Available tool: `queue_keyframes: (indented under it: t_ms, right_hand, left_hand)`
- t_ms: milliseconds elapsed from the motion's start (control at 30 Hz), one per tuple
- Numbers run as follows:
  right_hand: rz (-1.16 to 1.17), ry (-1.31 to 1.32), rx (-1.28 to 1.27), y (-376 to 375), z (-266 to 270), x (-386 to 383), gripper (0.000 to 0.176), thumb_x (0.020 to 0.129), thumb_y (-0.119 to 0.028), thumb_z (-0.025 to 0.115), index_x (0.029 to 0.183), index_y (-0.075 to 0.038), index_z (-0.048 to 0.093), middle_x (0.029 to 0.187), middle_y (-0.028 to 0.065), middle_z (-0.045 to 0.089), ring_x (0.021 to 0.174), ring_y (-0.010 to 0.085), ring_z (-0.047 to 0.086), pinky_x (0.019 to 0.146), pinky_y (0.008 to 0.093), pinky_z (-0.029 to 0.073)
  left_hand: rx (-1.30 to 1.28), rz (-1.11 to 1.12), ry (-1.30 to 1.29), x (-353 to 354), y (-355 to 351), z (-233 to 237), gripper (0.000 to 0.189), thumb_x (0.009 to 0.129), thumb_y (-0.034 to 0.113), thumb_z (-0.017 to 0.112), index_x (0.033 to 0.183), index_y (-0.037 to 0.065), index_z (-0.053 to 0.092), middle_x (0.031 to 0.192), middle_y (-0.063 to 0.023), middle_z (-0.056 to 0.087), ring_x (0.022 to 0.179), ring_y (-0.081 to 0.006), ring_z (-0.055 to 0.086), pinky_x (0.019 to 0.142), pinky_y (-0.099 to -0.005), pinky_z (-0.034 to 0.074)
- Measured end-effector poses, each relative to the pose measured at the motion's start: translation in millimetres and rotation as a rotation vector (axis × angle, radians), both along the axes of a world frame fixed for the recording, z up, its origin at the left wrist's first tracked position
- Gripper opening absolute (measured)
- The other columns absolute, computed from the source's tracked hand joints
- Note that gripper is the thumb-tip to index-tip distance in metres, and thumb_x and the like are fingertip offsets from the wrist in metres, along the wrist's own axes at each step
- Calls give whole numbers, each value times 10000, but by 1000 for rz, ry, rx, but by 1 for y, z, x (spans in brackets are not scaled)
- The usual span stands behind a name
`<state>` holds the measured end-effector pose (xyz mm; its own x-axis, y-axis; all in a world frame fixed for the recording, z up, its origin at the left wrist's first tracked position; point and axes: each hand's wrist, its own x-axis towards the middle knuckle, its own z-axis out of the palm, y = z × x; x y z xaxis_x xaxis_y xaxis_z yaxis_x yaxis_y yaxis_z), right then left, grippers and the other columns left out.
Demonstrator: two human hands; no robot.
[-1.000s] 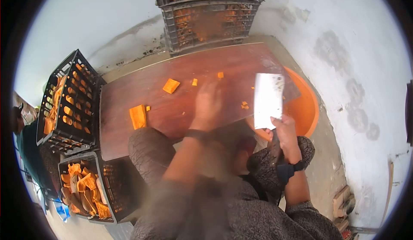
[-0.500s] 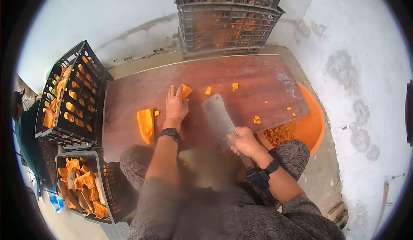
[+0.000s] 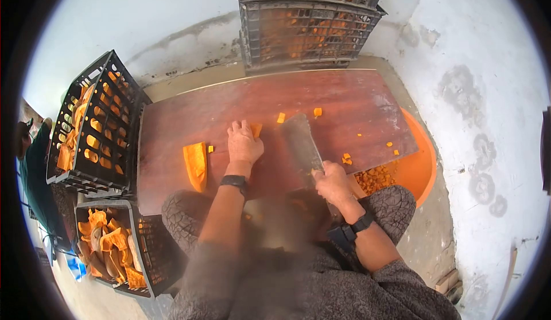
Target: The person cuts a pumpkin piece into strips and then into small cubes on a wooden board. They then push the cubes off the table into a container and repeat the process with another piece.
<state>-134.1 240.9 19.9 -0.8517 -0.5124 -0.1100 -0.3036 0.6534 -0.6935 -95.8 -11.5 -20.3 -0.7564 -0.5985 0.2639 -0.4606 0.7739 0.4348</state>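
My right hand [image 3: 334, 187] is closed around the handle of a wide cleaver [image 3: 303, 142], its blade over the reddish board [image 3: 367, 99]. My left hand [image 3: 245, 146] is closed on a small orange pumpkin piece [image 3: 256, 129], which is partly hidden by the fingers. Left of that hand lies a long orange slice [image 3: 196, 167], with a small cube [image 3: 211, 149] beside it. Farther back on the board are two orange chunks [image 3: 281, 117], [image 3: 318, 112] is the right one. Small bits [image 3: 346, 159] lie near the right front edge.
An orange basin [image 3: 423, 165] with many cut cubes sits under the board's right end. Black crates [image 3: 106, 125] of orange pieces stand at the left, with another crate [image 3: 140, 251] below. Stacked crates [image 3: 310, 33] stand behind. A person [image 3: 40, 176] is at the far left.
My left hand has moved slightly right and its fingers have curled over the piece. The cleaver has shifted right and its blade has turned a little.
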Motion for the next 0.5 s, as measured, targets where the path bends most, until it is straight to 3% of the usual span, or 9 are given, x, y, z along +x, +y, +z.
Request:
queue_keyframes:
  t_ms: [33, 100, 200, 433, 500]
  right_hand:
    - [3, 1, 0, 1, 4, 3, 209, 892, -170, 604, 905, 39, 599, 680, 161, 626, 583, 258, 639, 532, 393, 500]
    - [-23, 277, 126, 4, 17, 8, 230, 866, -184, 622, 868, 44, 592, 745, 241, 640, 733, 399, 650, 674, 479, 501]
    - [3, 244, 109, 6, 21, 11, 243, 842, -198, 634, 841, 41, 589, 818, 279, 635, 863, 475, 604, 762, 524, 474]
    - [135, 278, 176, 4, 37, 17, 247, 842, -208, 645, 862, 34, 606, 841, 269, 649, 869, 465, 615, 759, 521, 480]
    - [198, 336, 182, 5, 38, 16, 253, 854, -218, 652, 877, 32, 620, 785, 243, 661, 785, 419, 654, 731, 482, 499]
  left_hand:
    - [39, 32, 11, 5, 9, 2, 437, 741, 118, 679, 1150, 18, 562, 1185, -219, 519, 1071, -409, 521, 941, -465, 467]
    - [79, 68, 21, 15, 24, 6, 452, 736, 123, 680, 1161, 23, 559, 1210, -226, 499, 1075, -413, 521, 927, -470, 478]
    - [124, 18, -37, 31, 42, 9, 492, 738, 167, 719, 1183, 42, 549, 1238, -231, 466, 1099, -420, 512, 900, -479, 498]
    - [282, -2, 7, 65, 64, 5, 624, 759, 302, 774, 1263, 38, 518, 1234, -249, 474, 1106, -435, 552, 916, -478, 497]
    - [321, -6, -22, 71, 66, 6, 661, 765, 317, 769, 1300, 22, 515, 1264, -263, 476, 1114, -434, 566, 933, -466, 496]
